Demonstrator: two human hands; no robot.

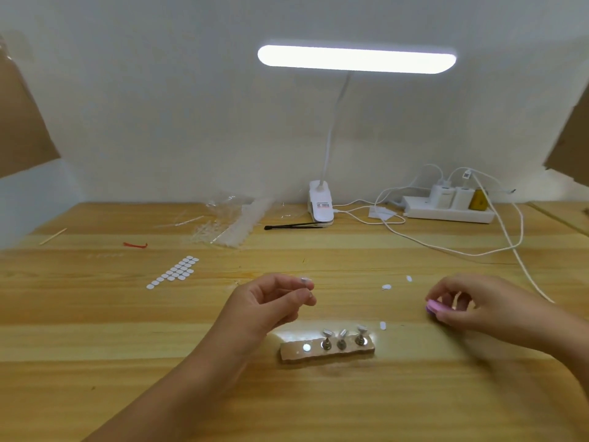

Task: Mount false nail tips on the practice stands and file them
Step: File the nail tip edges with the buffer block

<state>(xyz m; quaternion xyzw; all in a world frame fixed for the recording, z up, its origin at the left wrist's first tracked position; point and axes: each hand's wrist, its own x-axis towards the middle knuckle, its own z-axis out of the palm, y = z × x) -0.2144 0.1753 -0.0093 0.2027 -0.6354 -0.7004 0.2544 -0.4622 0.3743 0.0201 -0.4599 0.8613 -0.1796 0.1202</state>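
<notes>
A brown base bar (pixel 290 355) lies on the wooden table (pixel 127 330) in front of me. Three small metal practice stands (pixel 341 339) rise from its right half, each with a pale nail tip on top. A bare round silver spot (pixel 306 347) shows on its left half. My left hand (pixel 271 301) hovers above and left of the bar, its fingertips pinching a small stand with a nail tip (pixel 306 280). My right hand (pixel 471 306) is to the right, its fingers curled round a pink nail file block (pixel 434 307).
A sheet of white adhesive dots (pixel 174 272) lies left of centre, with loose white dots (pixel 386 286) near my right hand. Clear plastic bags (pixel 232 221), black tweezers (pixel 293 225), a clip lamp (pixel 321 205), a power strip (pixel 449 212) with cables, a red band (pixel 135 245) and a wooden stick (pixel 53 236) lie along the back.
</notes>
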